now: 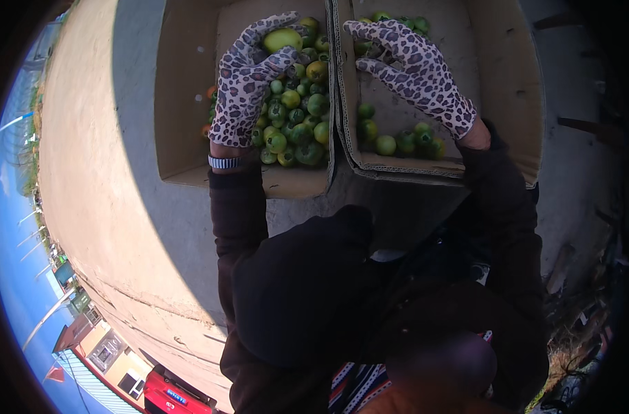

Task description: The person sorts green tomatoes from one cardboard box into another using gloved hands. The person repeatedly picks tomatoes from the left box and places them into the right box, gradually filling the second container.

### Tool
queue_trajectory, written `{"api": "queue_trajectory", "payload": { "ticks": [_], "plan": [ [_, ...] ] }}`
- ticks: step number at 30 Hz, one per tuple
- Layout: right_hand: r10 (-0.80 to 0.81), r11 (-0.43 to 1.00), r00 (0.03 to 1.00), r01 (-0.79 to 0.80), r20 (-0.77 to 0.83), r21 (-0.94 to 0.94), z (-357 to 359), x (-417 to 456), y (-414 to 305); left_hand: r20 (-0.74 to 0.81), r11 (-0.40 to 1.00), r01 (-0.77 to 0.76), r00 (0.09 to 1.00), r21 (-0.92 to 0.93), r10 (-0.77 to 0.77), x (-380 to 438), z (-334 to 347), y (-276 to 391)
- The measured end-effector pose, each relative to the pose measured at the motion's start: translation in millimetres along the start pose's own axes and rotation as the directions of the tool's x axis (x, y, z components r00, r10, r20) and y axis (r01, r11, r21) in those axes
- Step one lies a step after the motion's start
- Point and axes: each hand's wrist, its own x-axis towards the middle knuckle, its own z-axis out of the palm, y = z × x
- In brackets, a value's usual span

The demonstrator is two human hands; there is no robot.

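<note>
My left hand point(252, 77), in a leopard-print glove, is curled around a yellow-green tomato point(283, 40) above the left cardboard box point(182, 103). Beneath and beside it lies a heap of green tomatoes point(301, 132), some yellowish, with orange ones at the heap's left edge. Over the left part of the right cardboard box point(506, 93) is my right hand point(412, 67), gloved alike, fingers curved and apart, close to a few tomatoes; whether it touches any is unclear. More green tomatoes lie at that box's near edge point(405, 142) and far edge point(420, 25).
The two boxes stand side by side, their walls nearly touching. Concrete ground point(138, 155) lies around them, sunlit at the left. A red vehicle point(172, 396) and a building point(110, 354) are at the lower left. Dark debris and dry plants lie at the right.
</note>
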Motion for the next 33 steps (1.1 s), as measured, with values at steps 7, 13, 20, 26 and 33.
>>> {"api": "queue_trajectory", "payload": {
  "ticks": [7, 13, 20, 26, 33],
  "plan": [
    [0.003, 0.980, 0.999, 0.003, 0.032, -0.199, 18.7, -7.9, 37.1, 0.175, 0.796, 0.291, 0.881, 0.531, -0.439, -57.2, -61.0, -37.2],
    [0.091, 0.984, 0.960, -0.046, 0.264, -0.172, 15.5, -10.0, 34.0, 0.101, 0.183, 0.024, 0.761, 0.983, -0.641, -73.9, -79.8, -83.6],
    [0.120, 0.973, 0.953, -0.057, 0.279, -0.224, 15.4, -10.0, 42.4, 0.092, 0.114, -0.025, 0.764, 0.993, -0.639, -77.7, -81.7, -127.0],
    [0.131, 0.965, 0.961, -0.067, 0.243, -0.255, 18.3, -13.7, 50.1, 0.158, 0.088, -0.139, 0.663, 0.986, -0.731, -75.3, -80.9, -127.0],
    [0.040, 0.974, 0.989, -0.007, 0.140, -0.228, 14.8, -14.6, 69.1, 0.058, -0.128, -0.242, 0.636, 0.962, -0.769, -68.2, -65.2, -130.1]
  ]
}}
